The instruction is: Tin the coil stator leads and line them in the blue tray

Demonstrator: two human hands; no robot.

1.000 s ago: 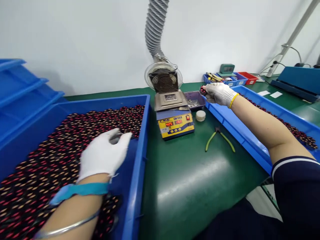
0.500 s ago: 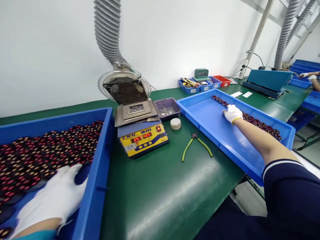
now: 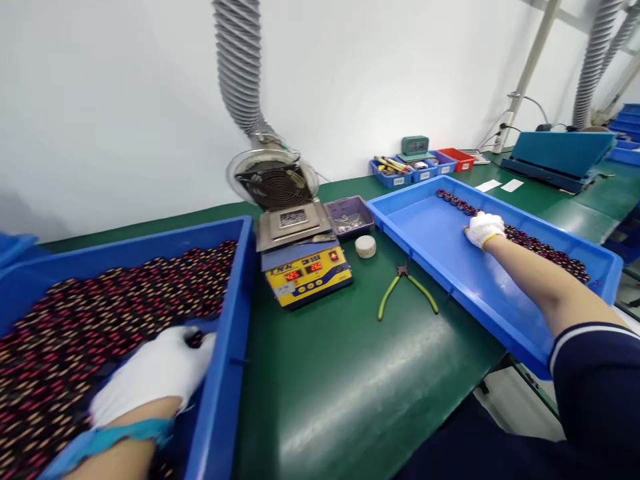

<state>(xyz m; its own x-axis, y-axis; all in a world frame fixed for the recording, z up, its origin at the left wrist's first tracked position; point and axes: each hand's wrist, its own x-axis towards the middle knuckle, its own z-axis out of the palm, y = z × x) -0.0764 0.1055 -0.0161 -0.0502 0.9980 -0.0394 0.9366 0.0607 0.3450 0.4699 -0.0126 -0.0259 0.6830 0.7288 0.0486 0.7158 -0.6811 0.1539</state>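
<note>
Left hand: your gloved left hand (image 3: 153, 373) lies in the near right corner of the left bin (image 3: 227, 313), fingers curled down over a few of the dark coils (image 3: 100, 313); I cannot tell whether they are clamped on one.
Left wrist: a blue strap (image 3: 107, 440) wraps it, just behind the glove cuff.
Left bin: it is blue and deep, packed with small dark coils showing red and tan marks, row upon row across its floor.
Right hand: your gloved right hand (image 3: 483, 228) reaches far out into the right tray (image 3: 435, 240), fingers bent down at the row of coils (image 3: 545, 250); whether they grip anything I cannot tell.
Right tray: it is blue and shallow, mostly bare floor, with one line of dark coils running along its far wall, and your hand sits right on that line.
Between the trays: a yellow-fronted solder pot (image 3: 303, 257) with red digits lit stands on the green mat (image 3: 350, 373), a fan and grey hose (image 3: 243, 73) rising behind it.
Beside the pot: a small purple dish (image 3: 349, 217), a round white tin (image 3: 365, 246), and green-handled cutters (image 3: 406, 288) lying flat near the right tray's edge.
Far bench: small blue and red bins (image 3: 425, 167) sit against the wall.
</note>
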